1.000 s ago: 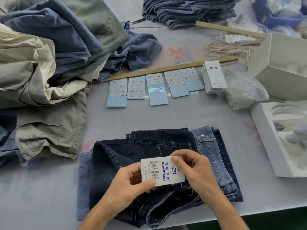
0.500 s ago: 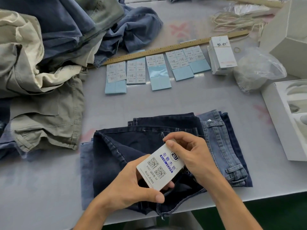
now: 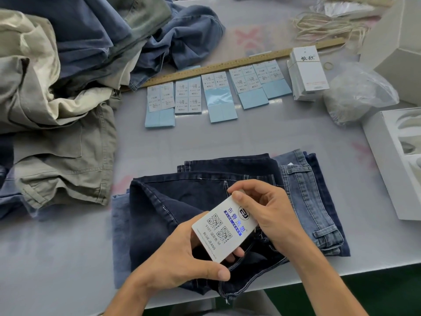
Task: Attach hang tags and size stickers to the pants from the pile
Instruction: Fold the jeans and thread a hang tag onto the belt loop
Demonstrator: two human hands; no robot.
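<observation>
wooden ruler [image 3: 227, 66], white boxes [image 3: 394, 35]

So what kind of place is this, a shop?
Probably not a shop: more likely a clothing factory's packing table. A heap of unfolded pants lies beside rows of size sticker sheets and a stack of hang tags, and both hands hold one hang tag over folded jeans.

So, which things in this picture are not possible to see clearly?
- Hang tag, head view: its string and any attachment to the dark jeans are hidden by the right hand and left hand.
- Size stickers: print too small to read.
- White box: cut off by the right edge.
- Pants pile: cut off at the left and top edges.
</observation>
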